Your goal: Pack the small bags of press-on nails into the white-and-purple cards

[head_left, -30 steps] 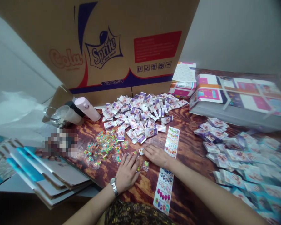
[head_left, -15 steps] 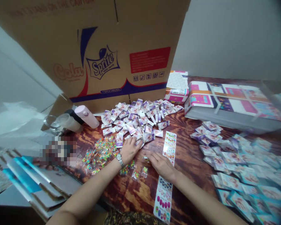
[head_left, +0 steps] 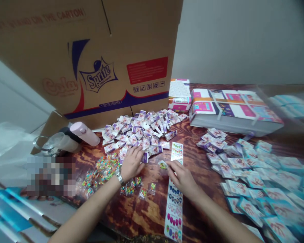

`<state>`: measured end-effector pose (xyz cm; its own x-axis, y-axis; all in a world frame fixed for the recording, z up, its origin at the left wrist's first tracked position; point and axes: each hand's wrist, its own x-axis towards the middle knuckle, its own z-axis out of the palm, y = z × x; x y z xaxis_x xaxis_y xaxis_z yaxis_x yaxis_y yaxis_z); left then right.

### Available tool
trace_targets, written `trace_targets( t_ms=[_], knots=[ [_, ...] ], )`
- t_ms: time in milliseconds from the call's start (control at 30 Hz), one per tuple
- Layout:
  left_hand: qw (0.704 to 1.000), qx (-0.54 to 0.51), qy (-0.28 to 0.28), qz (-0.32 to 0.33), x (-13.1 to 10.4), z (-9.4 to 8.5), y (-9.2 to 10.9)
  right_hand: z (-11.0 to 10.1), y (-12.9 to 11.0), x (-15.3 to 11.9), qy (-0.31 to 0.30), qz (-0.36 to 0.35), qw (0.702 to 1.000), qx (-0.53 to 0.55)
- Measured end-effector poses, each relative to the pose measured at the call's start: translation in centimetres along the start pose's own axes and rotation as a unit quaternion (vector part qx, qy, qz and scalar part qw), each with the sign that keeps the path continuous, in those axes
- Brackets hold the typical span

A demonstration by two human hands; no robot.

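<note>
My left hand [head_left: 133, 162], with a watch on its wrist, reaches onto the near side of a heap of small white and purple boxes [head_left: 139, 130]. Its fingers are stretched over the boxes and the thumb is apart from them. My right hand [head_left: 181, 175] pinches a small clear candy packet [head_left: 162, 165] with yellow-green bits in it, held above the table. Below that hand lies a long strip of colourful round stickers [head_left: 174, 211], partly covered by it. Many-coloured candy packets [head_left: 108, 167] are piled beside my left forearm, and two candy packets [head_left: 143, 193] lie apart, nearer me.
A large cardboard carton [head_left: 96, 67] stands at the back left. Beside it are a pink bottle [head_left: 84, 133] and clear cups [head_left: 62, 141]. Rows of small boxes [head_left: 253, 179] spread over the right side, with a strapped pack of printed sheets [head_left: 233, 104] behind them.
My right hand has lifted and turned, bringing the candy packet up into clearer view. My left hand has drawn back slightly over the boxes. The view has swung right.
</note>
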<state>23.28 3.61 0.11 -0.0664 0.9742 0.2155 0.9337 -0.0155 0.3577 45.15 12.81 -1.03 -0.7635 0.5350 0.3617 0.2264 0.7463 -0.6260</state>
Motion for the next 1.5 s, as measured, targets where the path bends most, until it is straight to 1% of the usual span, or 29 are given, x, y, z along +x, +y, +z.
trace_targets(
  t_ms=[33, 67, 100, 167, 233, 267, 300, 367, 433, 500, 567, 633, 700, 767, 867, 967, 1000, 1100, 1133, 1167, 1200, 1233, 1267, 1300, 1333, 1400, 1433, 1467, 1500],
  knots=[
    [0.995, -0.091, -0.006, -0.034, -0.4, -0.1, 0.7, -0.2, -0.2, 0.3, 0.018, -0.010, 1.000, -0.006],
    [0.979, -0.191, -0.021, -0.068, -0.8, 0.0, 1.5, -0.4, -0.5, 0.6, 0.037, -0.024, 0.999, -0.019],
    [0.950, -0.294, -0.036, -0.099, -1.2, 0.2, 2.4, -0.4, -0.7, 0.9, 0.056, -0.041, 0.997, -0.039],
    [0.870, -0.468, -0.051, -0.146, -1.9, 0.9, 4.0, -0.1, -1.0, 1.1, 0.076, -0.078, 0.990, -0.094],
    [0.801, -0.571, -0.039, -0.175, -2.2, 1.6, 5.4, 0.4, -1.1, 0.9, 0.063, -0.111, 0.980, -0.150],
    [0.778, -0.599, -0.030, -0.186, -2.3, 1.8, 5.8, 0.6, -1.2, 0.8, 0.046, -0.125, 0.976, -0.173],
    [0.764, -0.615, -0.021, -0.194, -2.3, 1.9, 6.1, 0.8, -1.2, 0.6, 0.028, -0.136, 0.972, -0.190],
    [0.756, -0.623, -0.014, -0.201, -2.3, 1.8, 6.3, 0.7, -1.2, 0.2, -0.003, -0.146, 0.966, -0.211],
    [0.762, -0.617, -0.028, -0.195, -2.2, 1.4, 5.9, 0.1, -1.4, 0.3, -0.036, -0.150, 0.964, -0.215],
    [0.770, -0.607, -0.073, -0.182, -2.0, 1.0, 5.3, -1.0, -1.8, 0.8, -0.096, -0.154, 0.963, -0.197],
    [0.765, -0.599, -0.157, -0.175, -2.0, 0.7, 4.7, -2.5, -2.3, 1.7, -0.180, -0.159, 0.961, -0.140],
    [0.739, -0.602, -0.238, -0.183, -2.0, 0.8, 4.5, -3.9, -2.7, 2.5, -0.254, -0.154, 0.954, -0.049],
    [0.699, -0.626, -0.272, -0.212, -2.2, 1.0, 4.7, -4.6, -2.8, 2.9, -0.295, -0.117, 0.947, 0.047],
    [0.664, -0.655, -0.269, -0.240, -2.5, 1.4, 5.0, -4.6, -2.7, 2.7, -0.300, -0.038, 0.945, 0.126],
    [0.630, -0.681, -0.266, -0.261, -3.0, 2.0, 5.3, -3.4, -2.3, 1.8, -0.267, 0.076, 0.941, 0.195],
    [0.608, -0.690, -0.280, -0.275, -3.3, 2.3, 5.2, -2.2, -2.1, 0.8, -0.244, 0.121, 0.933, 0.234],
    [0.603, -0.692, -0.282, -0.280, -3.3, 2.4, 5.1, -2.1, -2.1, 0.6, -0.249, 0.135, 0.922, 0.263],
    [0.591, -0.696, -0.286, -0.290, -3.3, 2.6, 5.0, -1.9, -2.1, 0.3, -0.279, 0.160, 0.872, 0.368],
    [0.588, -0.696, -0.289, -0.292, -3.2, 2.7, 5.0, -1.9, -2.1, 0.2, -0.280, 0.163, 0.866, 0.382],
    [0.586, -0.695, -0.296, -0.292, -3.1, 2.8, 5.1, -1.8, -2.0, 0.0, -0.274, 0.166, 0.867, 0.383],
    [0.589, -0.692, -0.302, -0.290, -2.9, 2.9, 5.2, -1.6, -1.9, -0.1, -0.264, 0.171, 0.872, 0.375],
    [0.603, -0.685, -0.295, -0.284, -2.8, 2.9, 5.4, -1.4, -1.8, -0.2, -0.251, 0.180, 0.879, 0.364],
    [0.633, -0.670, -0.275, -0.275, -2.6, 2.8, 5.5, -1.2, -1.6, -0.4, -0.240, 0.193, 0.884, 0.353],
    [0.680, -0.641, -0.242, -0.260, -2.5, 2.6, 5.7, -0.9, -1.4, -0.5, -0.229, 0.204, 0.888, 0.343],
    [0.741, -0.595, -0.200, -0.239, -2.4, 2.3, 5.9, -0.7, -1.2, -0.7, -0.219, 0.212, 0.892, 0.334],
    [0.869, -0.451, -0.111, -0.170, -2.7, 1.4, 6.4, -0.3, -0.8, -0.9, -0.199, 0.215, 0.903, 0.314],
    [0.919, -0.364, -0.084, -0.127, -2.9, 1.1, 6.7, -0.2, -0.7, -0.9, -0.189, 0.213, 0.909, 0.306],
    [0.954, -0.279, -0.071, -0.083, -3.3, 0.8, 6.9, 0.0, -0.5, -1.0, -0.180, 0.211, 0.913, 0.300],
    [0.976, -0.204, -0.065, -0.046, -3.8, 0.7, 7.2, 0.0, -0.4, -1.0, -0.173, 0.210, 0.915, 0.296]
  ],
)
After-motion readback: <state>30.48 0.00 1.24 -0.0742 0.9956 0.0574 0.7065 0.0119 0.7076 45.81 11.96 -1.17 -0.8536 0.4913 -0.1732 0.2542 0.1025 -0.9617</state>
